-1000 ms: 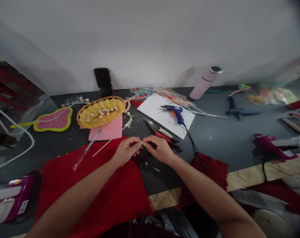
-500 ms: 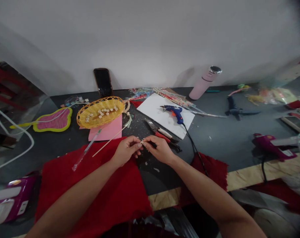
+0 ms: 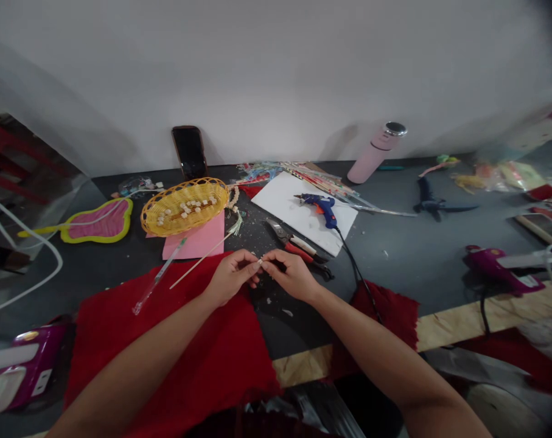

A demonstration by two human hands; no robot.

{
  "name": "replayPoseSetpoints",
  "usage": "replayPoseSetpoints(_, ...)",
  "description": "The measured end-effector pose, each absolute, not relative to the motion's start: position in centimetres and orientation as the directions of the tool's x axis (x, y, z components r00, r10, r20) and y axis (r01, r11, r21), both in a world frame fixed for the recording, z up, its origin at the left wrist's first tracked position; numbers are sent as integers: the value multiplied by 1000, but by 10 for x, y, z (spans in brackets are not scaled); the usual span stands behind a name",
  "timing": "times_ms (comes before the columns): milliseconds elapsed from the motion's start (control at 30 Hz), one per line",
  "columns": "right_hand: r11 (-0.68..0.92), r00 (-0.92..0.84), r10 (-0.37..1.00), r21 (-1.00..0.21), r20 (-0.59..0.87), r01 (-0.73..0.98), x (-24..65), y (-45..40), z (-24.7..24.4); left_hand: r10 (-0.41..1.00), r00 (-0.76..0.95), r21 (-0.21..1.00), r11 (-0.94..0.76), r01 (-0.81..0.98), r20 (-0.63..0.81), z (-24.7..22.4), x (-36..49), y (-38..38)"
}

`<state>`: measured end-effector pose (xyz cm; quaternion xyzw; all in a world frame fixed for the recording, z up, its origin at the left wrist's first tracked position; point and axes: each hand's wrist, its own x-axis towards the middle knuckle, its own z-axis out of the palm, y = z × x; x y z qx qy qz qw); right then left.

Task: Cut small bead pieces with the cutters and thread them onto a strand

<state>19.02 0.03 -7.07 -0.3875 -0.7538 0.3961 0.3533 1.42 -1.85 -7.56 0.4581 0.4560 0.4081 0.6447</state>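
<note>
A tiny pale piece (image 3: 260, 261) is pinched between the fingertips of both hands, above the dark tabletop. My left hand (image 3: 232, 277) is closed on it from the left, over the edge of the red cloth (image 3: 225, 340). From the right, my right hand (image 3: 291, 275) grips the same piece with thumb and forefinger. Pliers (image 3: 298, 244) with red and white handles lie just beyond my right hand. A thin stick (image 3: 200, 261) with a pale tassel rests left of my left hand. Behind it, a yellow woven basket (image 3: 184, 222) holds several small pale cubes.
A blue glue gun (image 3: 324, 208) lies on a white board (image 3: 280, 201), its cord running toward the front edge. Thin strips lie behind it. A pink bottle (image 3: 373, 155) and a phone (image 3: 190, 152) stand by the wall. Purple devices (image 3: 41, 365) sit at both sides.
Both hands have barely moved; the fingertips stay together on the small piece, with a slight shift of the fingers. The objects around them lie as before.
</note>
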Motion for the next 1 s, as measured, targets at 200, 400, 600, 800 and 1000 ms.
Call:
replayPoseSetpoints(200, 377, -441, 869, -877, 224, 298, 191, 0, -70, 947, 248, 969, 233, -87, -206, -75, 15, -19)
replayPoseSetpoints(400, 375, -438, 871, -877, 223, 300, 190, 0, -71, 957, 230, 978, 198, -72, -177, -75, 17, -20)
replayPoseSetpoints(600, 388, -441, 866, -874, 238, 291, 191, 0, -72, 964, 211, 979, 184, -82, -164, -77, 17, -20)
replayPoseSetpoints(800, 399, -451, 859, -869, 242, 294, 192, 0, -72, 969, 189, 980, 178, -90, -158, -77, 18, -21)
replayPoseSetpoints(1000, 402, -450, 859, -866, 244, 297, 192, 0, -72, 967, 186, 973, 198, -116, -175, -76, 19, -22)
